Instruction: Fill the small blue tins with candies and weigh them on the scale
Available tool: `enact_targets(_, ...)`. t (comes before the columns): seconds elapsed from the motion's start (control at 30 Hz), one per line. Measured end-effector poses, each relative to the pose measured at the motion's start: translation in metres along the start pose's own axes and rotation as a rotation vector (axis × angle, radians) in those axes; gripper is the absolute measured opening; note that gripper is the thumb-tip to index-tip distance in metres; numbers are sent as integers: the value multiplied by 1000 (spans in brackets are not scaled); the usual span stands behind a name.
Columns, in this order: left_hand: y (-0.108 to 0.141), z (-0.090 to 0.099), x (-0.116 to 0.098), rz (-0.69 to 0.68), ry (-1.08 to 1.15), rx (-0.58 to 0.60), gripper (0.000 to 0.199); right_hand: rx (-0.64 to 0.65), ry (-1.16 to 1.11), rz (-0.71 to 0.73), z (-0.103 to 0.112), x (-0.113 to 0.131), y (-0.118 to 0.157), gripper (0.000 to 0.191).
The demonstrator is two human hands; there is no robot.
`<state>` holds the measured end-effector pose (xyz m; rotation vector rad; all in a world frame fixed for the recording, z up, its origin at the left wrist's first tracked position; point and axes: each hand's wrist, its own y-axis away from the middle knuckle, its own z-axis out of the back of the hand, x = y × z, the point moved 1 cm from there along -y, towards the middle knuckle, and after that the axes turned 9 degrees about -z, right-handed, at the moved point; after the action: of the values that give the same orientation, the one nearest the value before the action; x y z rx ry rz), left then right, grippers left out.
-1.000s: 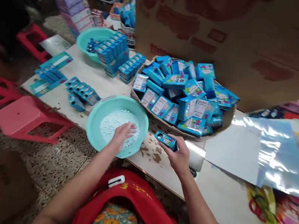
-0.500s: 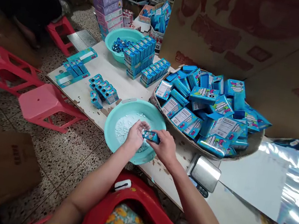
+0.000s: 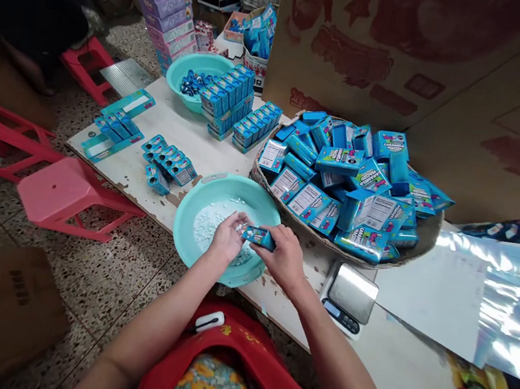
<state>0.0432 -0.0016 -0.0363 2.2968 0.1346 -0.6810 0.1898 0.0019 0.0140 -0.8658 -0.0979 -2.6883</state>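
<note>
Blue box moved over the basin, likely against spills.
My hands meet: right hand gripping it, left hand cupping white pieces.

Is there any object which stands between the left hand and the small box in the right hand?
No separate obstacle is visible. The left hand is by the end of the box held by the right hand, with only white bits at its fingers. The basin lies below.
</note>
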Motion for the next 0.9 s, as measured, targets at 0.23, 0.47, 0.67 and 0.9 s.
enact_targets(0.23,10,-11,4,-15,17,-17,13,-2,37,-25,2,-4,5,30)
enact_targets(0.47,17,-15,2,8,11,-26,8,-21,-197,-102,6,-13,11,32)
enact_targets(0.67,14,6,-5,86,-198,-28,13,-107,-545,-266,24,-42,36,39)
enact_targets(0.9,2,55,-89,198,-693,59,10,-269,-495,-576,64,-108,98,49)
